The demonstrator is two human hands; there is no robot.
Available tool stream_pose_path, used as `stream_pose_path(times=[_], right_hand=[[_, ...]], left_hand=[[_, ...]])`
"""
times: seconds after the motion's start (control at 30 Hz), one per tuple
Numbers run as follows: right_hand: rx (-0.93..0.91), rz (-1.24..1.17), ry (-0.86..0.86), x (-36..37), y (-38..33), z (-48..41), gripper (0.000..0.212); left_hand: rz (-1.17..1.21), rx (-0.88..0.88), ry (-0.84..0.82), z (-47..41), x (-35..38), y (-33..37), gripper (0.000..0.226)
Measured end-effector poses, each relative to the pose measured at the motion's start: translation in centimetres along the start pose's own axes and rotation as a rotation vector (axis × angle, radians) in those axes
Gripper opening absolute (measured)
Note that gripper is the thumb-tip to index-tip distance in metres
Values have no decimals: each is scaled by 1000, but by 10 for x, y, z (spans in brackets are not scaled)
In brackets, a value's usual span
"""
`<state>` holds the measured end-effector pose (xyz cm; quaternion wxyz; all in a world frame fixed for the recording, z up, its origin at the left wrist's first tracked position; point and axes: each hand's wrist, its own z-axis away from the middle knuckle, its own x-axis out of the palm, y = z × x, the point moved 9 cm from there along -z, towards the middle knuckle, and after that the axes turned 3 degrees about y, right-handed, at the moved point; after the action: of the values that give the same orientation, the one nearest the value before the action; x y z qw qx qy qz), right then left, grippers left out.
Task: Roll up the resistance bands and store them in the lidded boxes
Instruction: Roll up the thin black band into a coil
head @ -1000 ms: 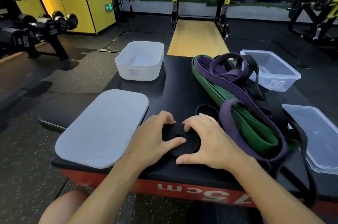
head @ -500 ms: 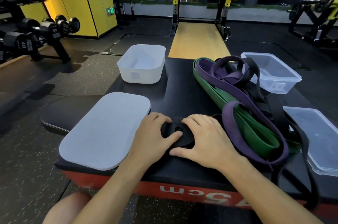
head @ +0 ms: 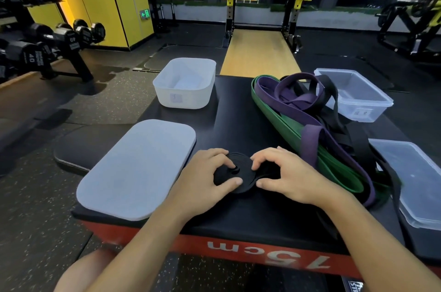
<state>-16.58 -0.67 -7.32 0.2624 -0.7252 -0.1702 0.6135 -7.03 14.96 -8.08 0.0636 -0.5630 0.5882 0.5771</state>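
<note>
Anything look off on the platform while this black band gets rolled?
Green band, purple band and loose black bands lie tangled; one black strand crosses the clear lid and trails toward the platform edge. Nothing looks damaged.

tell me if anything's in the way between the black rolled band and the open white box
Nothing visible: bare platform top runs from the black roll to the white box. The grey lid lies left, the band pile right.

Gripped: black rolled rubber band (head: 235,173), plain.
Right of grip: flat green rubber band (head: 284,125), purple rubber band (head: 310,139), loose black rubber band (head: 358,141), all solid colour.
Left of grip: matte white rounded plastic lid (head: 136,167).
Beyond grip: frosted white plastic box (head: 183,98).
Under grip: black padded platform top (head: 238,124), red side panel (head: 191,247), white "75cm" print (head: 269,256).
Black rubber floor (head: 35,232): pale speckle.
</note>
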Motion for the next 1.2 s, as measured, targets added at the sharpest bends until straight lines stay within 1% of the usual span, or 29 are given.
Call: stream_pose_path(times=[0.1, 0.2, 0.3, 0.4, 0.43, 0.47, 0.53, 0.67, 0.73, 0.87, 0.97, 1.1, 1.2], right_hand=[[-52, 82, 38, -7, 0, 3, 37], [-150, 112, 95, -10, -5, 14, 30], [-173, 5, 74, -11, -8, 20, 32], [-150, -157, 37, -20, -11, 20, 27], [-137, -177, 27, -22, -10, 20, 24], [-127, -165, 22, -21, -8, 19, 21], [-122, -66, 31, -16, -3, 17, 17], [-188, 240, 85, -9, -2, 16, 9], [-231, 324, 124, -11, -8, 19, 9], [-275, 371, 95, -5, -11, 15, 8], [-351, 419, 126, -2, -17, 15, 5], [-382, 418, 136, 2, -25, 17, 15], [-364, 364, 127, 8, -27, 19, 6]], left_hand=[[-14, 22, 10, 0, -2, 5, 33], [-59, 50, -2, 1, 0, 7, 35], [-73, 53, -9, 1, 2, 5, 36], [-56, 36, -21, 1, 3, 2, 37], [-51, 32, -28, 1, 3, 2, 37], [-48, 32, -31, 1, 4, 2, 37], [-44, 37, -32, 1, 3, 3, 37], [-13, 29, -30, 1, 2, 3, 36], [-18, 34, -34, 0, 3, 2, 37], [-8, 53, -49, -1, 4, 1, 34], [-65, 74, -64, 0, 5, 5, 34], [-163, 89, -72, 1, 9, 13, 36], [-197, 133, -68, 3, 11, 16, 27]])
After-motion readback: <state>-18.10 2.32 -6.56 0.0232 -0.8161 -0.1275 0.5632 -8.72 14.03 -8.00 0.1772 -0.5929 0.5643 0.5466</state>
